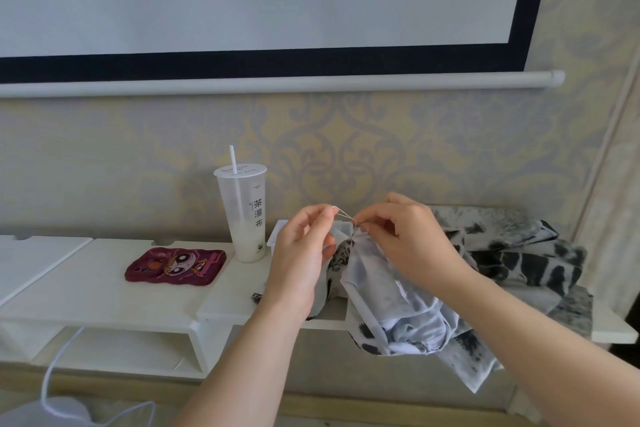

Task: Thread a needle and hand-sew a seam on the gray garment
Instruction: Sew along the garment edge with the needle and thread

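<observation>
So my left hand (pixel 304 253) is pinching one end of the thread (pixel 346 216), and my right hand (pixel 405 239) pinches the other end right at the bunched top of the gray garment (pixel 384 291). The thread is stretched between my fingertips; honestly can't make out the needle itself. The garment hangs just under my right hand and drapes over the white shelf (pixel 104 295), with the cup (pixel 242 218) off to my left.

Thread (pixel 346 215) hair-thin, ends indiscernible.
</observation>
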The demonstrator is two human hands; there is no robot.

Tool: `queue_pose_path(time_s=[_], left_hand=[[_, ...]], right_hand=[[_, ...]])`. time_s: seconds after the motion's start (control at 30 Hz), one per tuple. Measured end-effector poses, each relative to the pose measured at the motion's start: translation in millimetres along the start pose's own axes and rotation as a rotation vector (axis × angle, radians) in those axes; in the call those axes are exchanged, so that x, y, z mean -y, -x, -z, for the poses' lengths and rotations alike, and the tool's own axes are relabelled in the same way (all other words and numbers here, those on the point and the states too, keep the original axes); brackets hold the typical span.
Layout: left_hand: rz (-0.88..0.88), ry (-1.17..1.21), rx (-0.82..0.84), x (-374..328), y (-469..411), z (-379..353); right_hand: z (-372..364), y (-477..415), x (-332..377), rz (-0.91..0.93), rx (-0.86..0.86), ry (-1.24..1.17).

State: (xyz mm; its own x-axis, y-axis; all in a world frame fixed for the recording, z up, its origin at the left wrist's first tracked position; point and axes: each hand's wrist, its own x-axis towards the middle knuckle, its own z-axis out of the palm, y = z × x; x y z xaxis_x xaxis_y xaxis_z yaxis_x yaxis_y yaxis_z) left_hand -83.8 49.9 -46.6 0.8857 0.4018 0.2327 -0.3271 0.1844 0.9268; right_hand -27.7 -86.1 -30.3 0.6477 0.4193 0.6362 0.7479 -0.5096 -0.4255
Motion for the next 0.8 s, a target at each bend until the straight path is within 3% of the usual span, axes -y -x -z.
queue_pose_path(time_s=[0.17, 0.27, 0.37, 0.47, 0.57, 0.7, 0.8], left_hand=[[0.08, 0.071, -0.014, -0.6, -1.1, 0.0], [0.222, 0.217, 0.024, -2.8, -3.8, 1.3], [0.205, 0.158, 0.029, 0.1, -3.1, 0.7], [0.006, -0.116, 0.045, 1.5, 0.3, 1.7], [-0.142, -0.3, 0.066, -0.1, 1.3, 5.5], [-0.155, -0.276, 0.033, -2.6, 0.4, 5.9], [-0.061, -0.129, 0.02, -5.3, -3.1, 7.2]], right_hand=[[4.4, 1.2, -0.3, 0.012, 0.051, -0.005], [7.8, 1.3, 1.3, -0.034, 0.094, -0.206], [7.9, 1.1, 3.8, -0.146, 0.055, -0.38], [5.4, 0.1, 0.5, -0.151, 0.016, -0.23], [3.9, 0.4, -2.7, -0.026, 0.062, -0.023], [6.3, 1.5, -2.4, 0.077, 0.094, 0.044], [10.8, 1.1, -1.2, 0.127, 0.119, 0.016]])
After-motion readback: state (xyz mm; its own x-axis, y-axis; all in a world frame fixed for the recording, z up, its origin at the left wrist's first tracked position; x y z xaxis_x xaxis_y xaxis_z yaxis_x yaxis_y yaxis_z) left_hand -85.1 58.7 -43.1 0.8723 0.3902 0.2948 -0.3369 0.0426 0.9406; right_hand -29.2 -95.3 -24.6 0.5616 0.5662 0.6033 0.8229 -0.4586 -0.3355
